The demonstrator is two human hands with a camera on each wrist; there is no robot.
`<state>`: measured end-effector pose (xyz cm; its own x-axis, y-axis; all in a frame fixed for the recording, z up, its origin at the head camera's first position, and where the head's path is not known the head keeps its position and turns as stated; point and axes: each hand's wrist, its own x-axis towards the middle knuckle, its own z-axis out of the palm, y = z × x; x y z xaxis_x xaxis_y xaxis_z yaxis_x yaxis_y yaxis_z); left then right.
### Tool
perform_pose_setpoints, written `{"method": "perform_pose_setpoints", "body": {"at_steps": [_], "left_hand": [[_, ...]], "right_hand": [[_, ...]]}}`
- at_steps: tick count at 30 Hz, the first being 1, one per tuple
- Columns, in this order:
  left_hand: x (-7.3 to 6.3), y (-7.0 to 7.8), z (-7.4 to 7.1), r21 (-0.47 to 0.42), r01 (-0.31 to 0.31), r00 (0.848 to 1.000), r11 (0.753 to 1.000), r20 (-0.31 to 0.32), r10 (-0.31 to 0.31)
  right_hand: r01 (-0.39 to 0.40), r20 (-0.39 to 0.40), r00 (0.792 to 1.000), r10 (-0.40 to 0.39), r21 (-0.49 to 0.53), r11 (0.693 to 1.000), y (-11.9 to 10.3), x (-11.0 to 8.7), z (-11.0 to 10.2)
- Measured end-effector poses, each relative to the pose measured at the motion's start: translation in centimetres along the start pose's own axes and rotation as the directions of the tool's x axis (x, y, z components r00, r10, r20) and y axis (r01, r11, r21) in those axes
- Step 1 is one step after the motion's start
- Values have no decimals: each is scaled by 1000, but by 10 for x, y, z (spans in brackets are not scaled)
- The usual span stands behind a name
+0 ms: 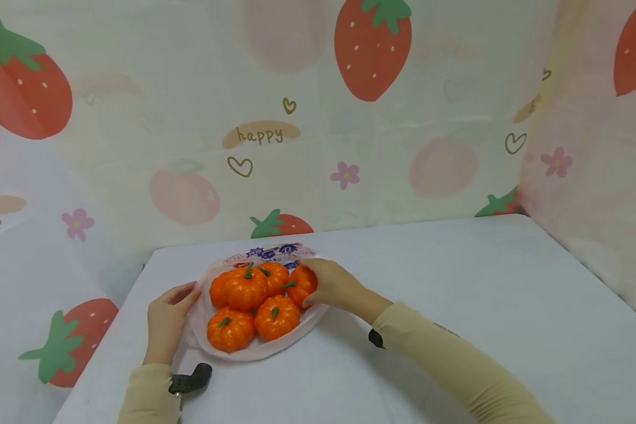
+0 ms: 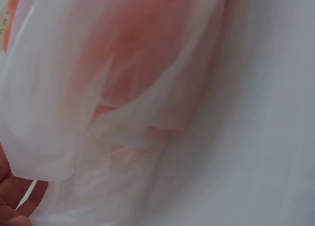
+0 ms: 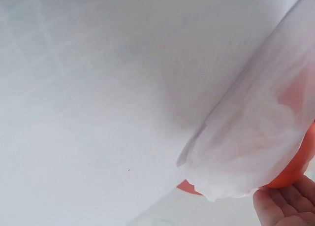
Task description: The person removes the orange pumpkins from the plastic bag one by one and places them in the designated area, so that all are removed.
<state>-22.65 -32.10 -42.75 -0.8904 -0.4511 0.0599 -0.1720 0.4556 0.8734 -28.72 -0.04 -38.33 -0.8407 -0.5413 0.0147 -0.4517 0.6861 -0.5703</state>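
Note:
Several small orange pumpkins [image 1: 230, 330] with green stems lie piled in a thin, pale pinkish plastic bag [image 1: 259, 352], which is spread wide around them. On the pile's right side, my right hand [image 1: 336, 285] grips one pumpkin [image 1: 299, 281], thumb below and fingers over its far side. My left hand [image 1: 168, 315] pinches the bag's left edge between thumb and fingers. In the left wrist view the bag's film [image 2: 44, 113] fills much of the picture, orange showing through it. The right wrist view has the fingers [image 3: 298, 199] against the orange pumpkin beside the bag's side.
Blue and red print [image 1: 275, 252] marks the bag's far part. A white-covered table [image 1: 456, 282] stretches beneath and to the right. Behind it hangs a backdrop [image 1: 318, 194] with strawberries and hearts. Black wrist cameras, one by the left sleeve [image 1: 191, 380], sit near the table.

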Motion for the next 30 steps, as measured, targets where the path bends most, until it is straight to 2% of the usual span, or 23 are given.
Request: {"method": "perform_pose_setpoints", "body": {"at_steps": [10, 20, 25, 30], "left_hand": [[0, 0, 4, -34, 9, 1000, 999, -3, -10], [-1, -1, 4, -21, 4, 1000, 1000, -15, -5], [-1, -3, 2, -6, -4, 1000, 1000, -28, 3], [-1, -2, 0, -15, 8, 999, 1000, -31, -9]], "right_hand": [[-18, -35, 999, 20, 64, 998, 3, -5, 1], [32, -107, 994, -22, 92, 995, 3, -18, -5], [71, -165, 985, -51, 114, 991, 5, -26, -8], [122, -246, 965, -87, 128, 984, 9, -36, -15]]}}
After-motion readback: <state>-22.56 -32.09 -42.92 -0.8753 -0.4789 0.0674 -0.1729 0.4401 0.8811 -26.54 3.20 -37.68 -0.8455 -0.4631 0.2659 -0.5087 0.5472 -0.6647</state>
